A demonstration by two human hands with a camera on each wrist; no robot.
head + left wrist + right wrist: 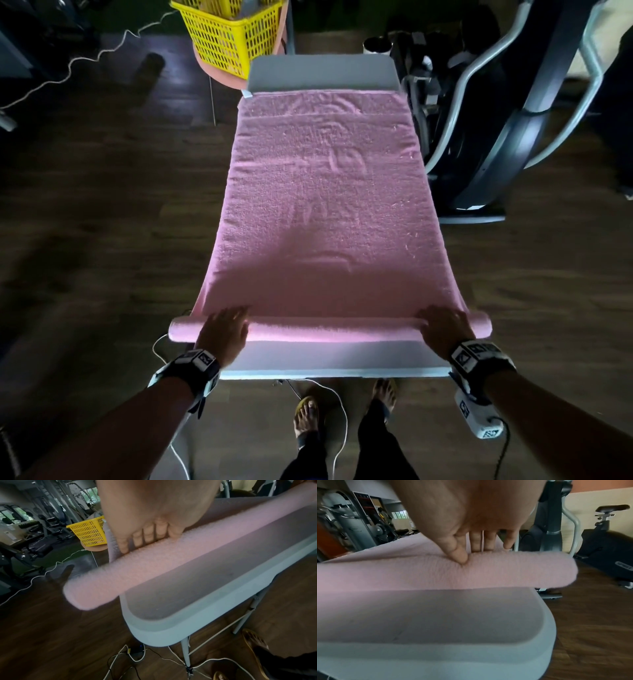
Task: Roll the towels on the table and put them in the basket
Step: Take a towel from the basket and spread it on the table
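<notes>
I see the pink towel [325, 192] flat along the bench [322, 73], its near edge rolled; my left hand [224, 334] and right hand [445, 327] press it — fingers extended; basket [227, 34] far left.

We are in a gym: beside the folding table [322, 73] stands an elliptical trainer [507, 113], an exercise bike [606, 545] sits just past that, and weight machines [42, 520] fill the room beyond the table's far end, on dark wood flooring [102, 205].
</notes>
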